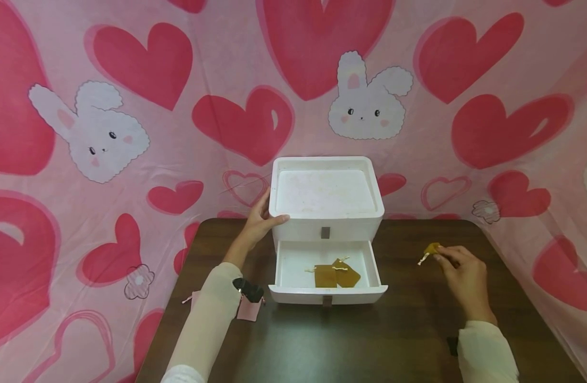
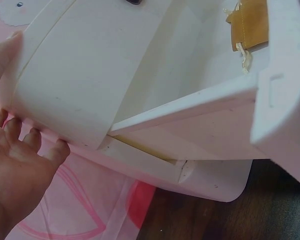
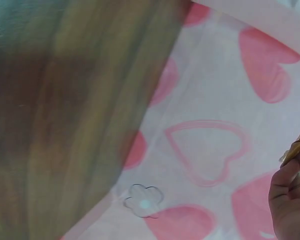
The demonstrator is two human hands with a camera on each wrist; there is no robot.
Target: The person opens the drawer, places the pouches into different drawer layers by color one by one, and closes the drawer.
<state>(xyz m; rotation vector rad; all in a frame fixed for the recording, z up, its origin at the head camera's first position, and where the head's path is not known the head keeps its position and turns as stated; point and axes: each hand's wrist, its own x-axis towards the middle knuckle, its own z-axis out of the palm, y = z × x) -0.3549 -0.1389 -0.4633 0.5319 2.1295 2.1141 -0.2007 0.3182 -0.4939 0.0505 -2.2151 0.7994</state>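
Observation:
A white drawer unit (image 1: 328, 229) stands on the table with its lower drawer (image 1: 284, 266) pulled out. Inside that drawer lie mustard-brown drawstring pouches (image 1: 326, 275) with cream cords. My left hand (image 1: 258, 226) rests on the unit's left side, its thumb at the upper front corner. In the left wrist view, several fingertips (image 2: 62, 150) touch the side wall. Off to the right of the unit, my right hand (image 1: 466, 276) pinches a mustard drawstring pouch (image 1: 432, 248) above the table, its cord hanging down. Only part of this pouch shows in the right wrist view.
Pink drawstring pouches (image 1: 249, 309) lie on the dark wooden table (image 1: 317, 346), partly hidden by my left forearm. The upper drawer (image 1: 303, 230) is closed, and the unit has a shallow tray top (image 1: 327, 191). A pink heart-print cloth (image 1: 217, 64) hangs behind the table.

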